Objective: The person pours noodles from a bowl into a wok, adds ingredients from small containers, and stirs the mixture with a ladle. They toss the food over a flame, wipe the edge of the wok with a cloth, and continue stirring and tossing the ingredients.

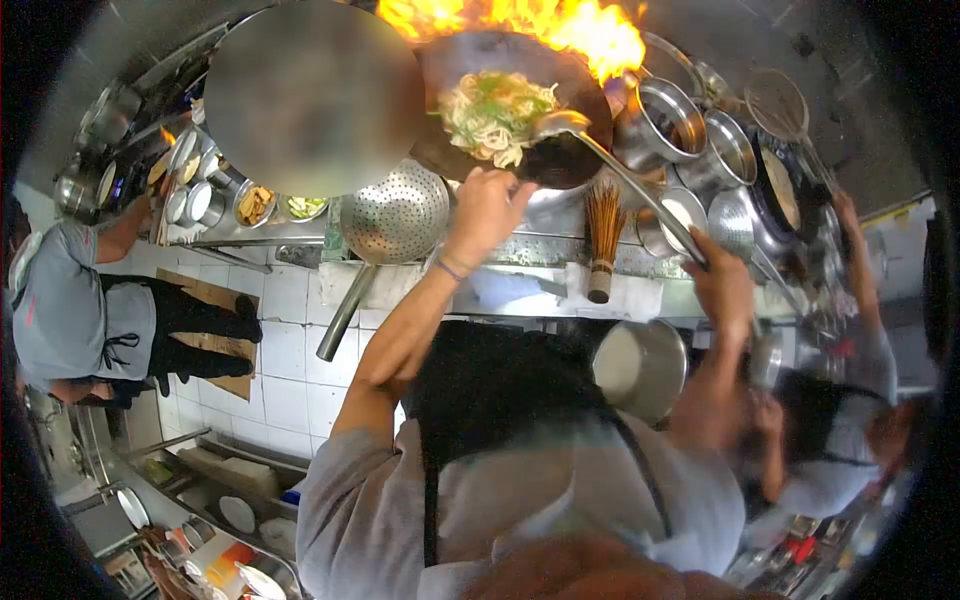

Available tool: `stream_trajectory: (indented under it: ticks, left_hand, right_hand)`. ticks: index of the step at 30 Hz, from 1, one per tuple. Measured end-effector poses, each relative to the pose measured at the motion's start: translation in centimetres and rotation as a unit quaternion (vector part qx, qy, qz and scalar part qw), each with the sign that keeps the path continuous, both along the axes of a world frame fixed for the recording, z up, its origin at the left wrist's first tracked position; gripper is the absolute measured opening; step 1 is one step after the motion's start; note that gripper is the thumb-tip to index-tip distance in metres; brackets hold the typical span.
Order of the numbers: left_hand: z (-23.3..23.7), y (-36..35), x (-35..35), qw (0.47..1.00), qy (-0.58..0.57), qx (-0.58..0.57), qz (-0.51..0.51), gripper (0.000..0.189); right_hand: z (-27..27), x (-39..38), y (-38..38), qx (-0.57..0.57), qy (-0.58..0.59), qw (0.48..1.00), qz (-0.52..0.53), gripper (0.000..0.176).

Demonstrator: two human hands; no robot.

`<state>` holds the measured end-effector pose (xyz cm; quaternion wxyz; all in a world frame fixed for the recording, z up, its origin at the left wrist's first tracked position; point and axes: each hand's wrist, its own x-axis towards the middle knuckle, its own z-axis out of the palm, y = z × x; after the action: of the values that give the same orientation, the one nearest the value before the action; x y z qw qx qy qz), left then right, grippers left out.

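Note:
A dark wok (572,165) is tilted over high flames, with pale noodle-like strips and green shreds (490,118) heaped inside. My left hand (487,215) is closed at the wok's near edge; the exact grip point is hidden by the fingers. In my right hand (722,283), slightly blurred, is the long handle of a ladle (645,192). The ladle's bowl rests over the wok, beside the food. Between my hands, a bamboo wok brush (603,235) lies on the counter's near ledge. Left of my left hand sits a perforated strainer (396,212) with its handle towards me.
Flames (540,22) rise along the wok's far side. Steel pots (728,150) and a mesh skimmer (776,104) crowd the right. A large pot (640,370) stands below the counter. One co-worker (70,300) is at left, another (835,430) close at right. A blurred disc covers the upper left.

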<state>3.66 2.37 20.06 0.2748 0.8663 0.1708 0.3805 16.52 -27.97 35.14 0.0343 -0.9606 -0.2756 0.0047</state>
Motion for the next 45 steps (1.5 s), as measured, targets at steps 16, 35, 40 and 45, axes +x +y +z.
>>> stream_trajectory:
  ticks: [16,35,40,45]
  left_hand:
    - [-1.0,0.4,1.2,0.999,0.012,-0.032,0.006,0.032]
    - [-1.1,2.1,1.9,0.994,0.082,-0.076,0.001,0.043]
    - [-0.4,-0.6,0.6,0.998,-0.015,-0.062,-0.003,0.031]
    - [-1.2,0.5,1.9,0.998,-0.028,-0.049,-0.003,0.032]
  right_hand:
    - [-19.0,-6.0,4.4,0.327,0.199,0.922,0.051,0.037]
    - [-6.6,4.0,7.1,0.037,-0.149,0.974,0.168,0.043]
    - [-12.9,0.2,4.1,0.278,-0.124,0.946,0.114,0.040]
    - [-22.0,-3.7,6.7,0.440,0.039,0.885,0.149,0.045]
